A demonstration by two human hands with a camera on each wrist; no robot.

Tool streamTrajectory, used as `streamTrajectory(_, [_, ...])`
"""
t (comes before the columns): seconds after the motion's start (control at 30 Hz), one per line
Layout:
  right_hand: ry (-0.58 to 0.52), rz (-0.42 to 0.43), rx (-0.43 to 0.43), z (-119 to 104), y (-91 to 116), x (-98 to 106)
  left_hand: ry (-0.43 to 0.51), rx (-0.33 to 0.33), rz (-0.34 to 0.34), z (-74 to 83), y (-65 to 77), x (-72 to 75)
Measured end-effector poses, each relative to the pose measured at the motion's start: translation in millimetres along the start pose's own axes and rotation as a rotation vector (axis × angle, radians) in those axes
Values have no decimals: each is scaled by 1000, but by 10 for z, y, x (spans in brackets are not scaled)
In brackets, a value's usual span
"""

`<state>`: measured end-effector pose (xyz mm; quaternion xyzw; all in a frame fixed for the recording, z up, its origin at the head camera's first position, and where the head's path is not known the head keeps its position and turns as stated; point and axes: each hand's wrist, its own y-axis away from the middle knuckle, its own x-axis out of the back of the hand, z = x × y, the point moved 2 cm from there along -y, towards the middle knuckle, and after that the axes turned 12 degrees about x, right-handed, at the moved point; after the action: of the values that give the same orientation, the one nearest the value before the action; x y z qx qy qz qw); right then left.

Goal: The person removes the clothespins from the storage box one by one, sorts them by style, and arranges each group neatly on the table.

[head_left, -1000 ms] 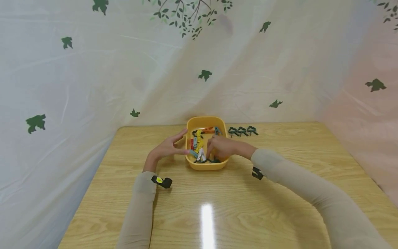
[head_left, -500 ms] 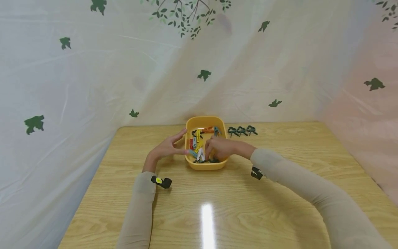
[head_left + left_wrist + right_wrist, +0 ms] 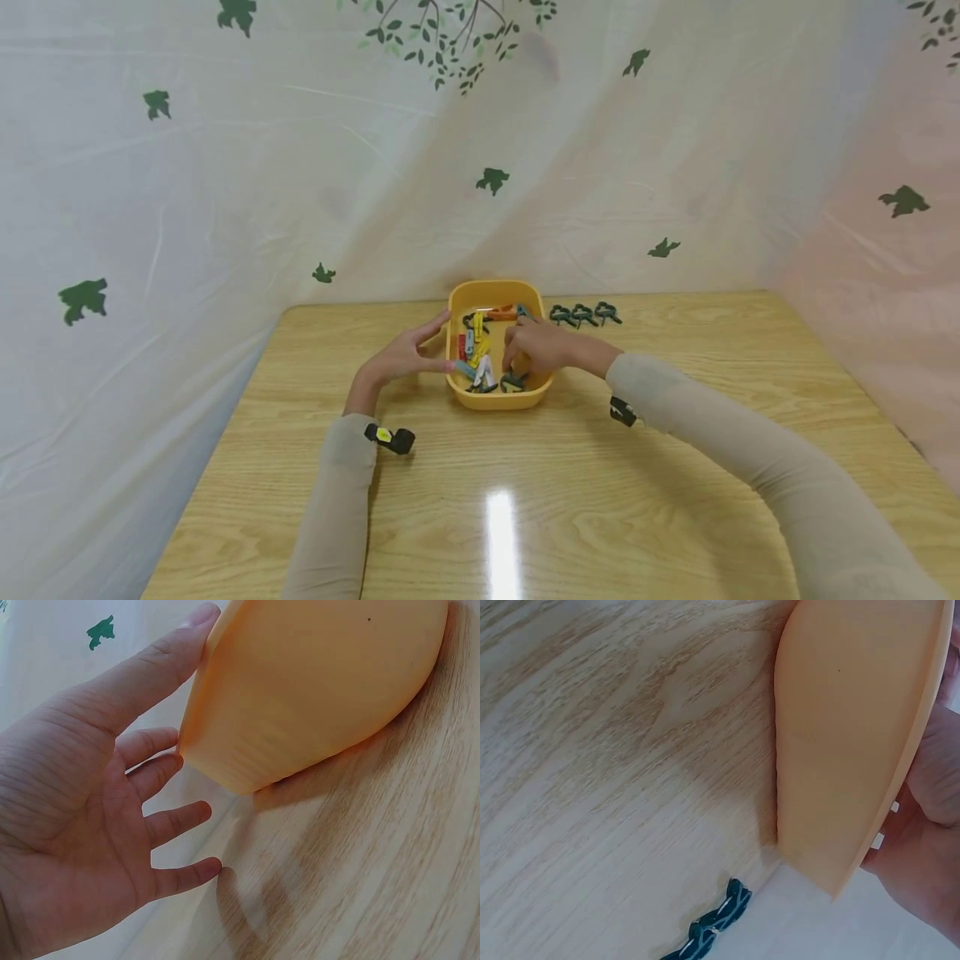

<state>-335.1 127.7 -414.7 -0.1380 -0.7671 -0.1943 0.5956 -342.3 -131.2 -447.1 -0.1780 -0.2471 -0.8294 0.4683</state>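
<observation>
A yellow plastic bin [image 3: 501, 402] stands at the back of the table with small coloured clips in it. My left hand [image 3: 401, 353] is at its left side, fingers extended; in the left wrist view the thumb and two fingertips touch the bin's rim [image 3: 206, 667]. My right hand [image 3: 542, 345] reaches over the right rim into the bin, fingers bent downward. Just in front of those fingers lies a dark green clip [image 3: 512, 383]. Yellow clips [image 3: 478, 327] and a white clip [image 3: 484, 372] lie to the left. I cannot tell whether the right fingertips pinch anything.
Three dark green clips [image 3: 583, 315] sit in a row on the table right of the bin, partly seen as green clips [image 3: 720, 913] in the right wrist view. Behind the wooden table [image 3: 420, 517] hangs a pale curtain [image 3: 375, 167] with green leaf shapes.
My right hand has shifted slightly back and to the right inside the bin, leaving the dark green clip near the front wall more exposed. The left hand stays at the rim.
</observation>
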Motion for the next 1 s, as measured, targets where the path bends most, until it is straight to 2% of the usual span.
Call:
streamTrajectory(0.17, [-4,-4,-20,13,-2,5,-1,-5,-5,11,0,-2])
streamTrajectory(0.37, [65,18,-35,29,-16,14,0,2,-12,-6,-18,-6])
streamTrajectory(0.63, [92,29,-95,12,3,53,1,-8,-10,-6,-31,0])
streamTrajectory(1.0, [78,-4,-75,41,2,8,3,6,-8,-33,-48,-12])
